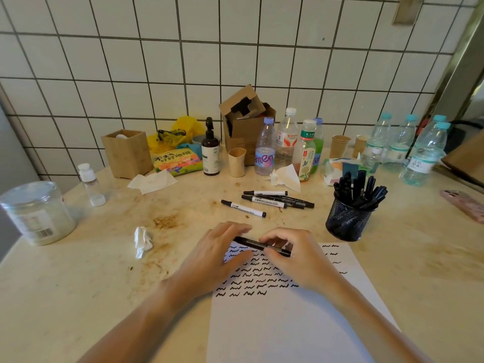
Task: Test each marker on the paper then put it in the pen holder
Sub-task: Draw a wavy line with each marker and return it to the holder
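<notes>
**Both hands on one black marker over the paper, cap state unclear**

The left hand [217, 254] and right hand [296, 258] together hold a black marker [259, 244] just above the top edge of the paper [282, 323]. The marker's long axis runs roughly left-right, tilted slightly down toward the right. Left fingers curl round its left end, right fingers pinch its right half. Looks like a cap pull or cap push, cannot tell which; no tip is visible.

The paper already carries rows of black squiggles, and the bottom row stops partway across.

Key relation: the pen holder [348, 221], a black mesh cup already full of markers, stands up and to the right of the hands, near the paper's top right corner. The right hand is the nearer one, so a drop-in would likely go right-handed, with the marker turned from lying flat to upright.

Loose markers [264, 203] lie on the table [78, 284] beyond the hands, about four, axes roughly left-right too, within reach of either hand. Probably untested, so the task is judged well along but not finished.

A crumpled tissue [142, 241] sits left of the hands.
</notes>
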